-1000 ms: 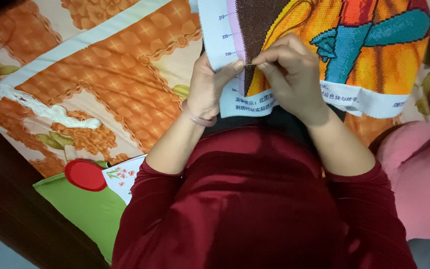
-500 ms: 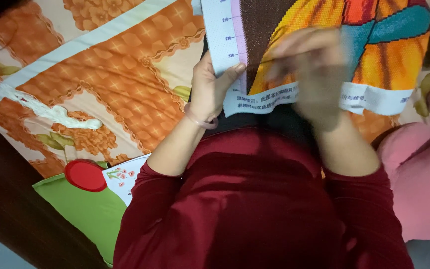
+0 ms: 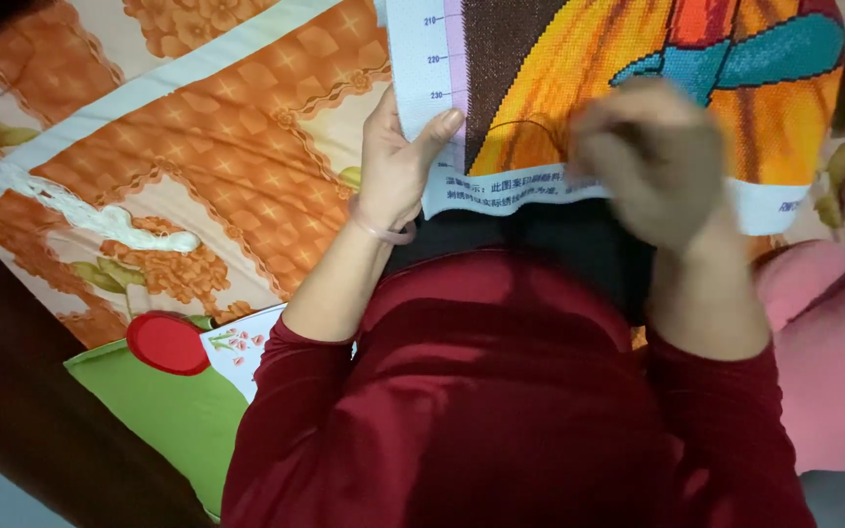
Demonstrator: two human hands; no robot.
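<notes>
Head view: the left hand (image 3: 395,166) holds the white left edge of the cross-stitch cloth (image 3: 618,78), thumb pressed on top, a tight grip on the cloth. The cloth sits just above both hands, over the lap. The right hand (image 3: 652,161) is a blur; a second ago it pinched the cloth's bottom edge, and now it has lifted and slid right. It may be pulling thread, but I cannot tell its grip. An orange bedsheet (image 3: 217,127) lies left of the left hand.
</notes>
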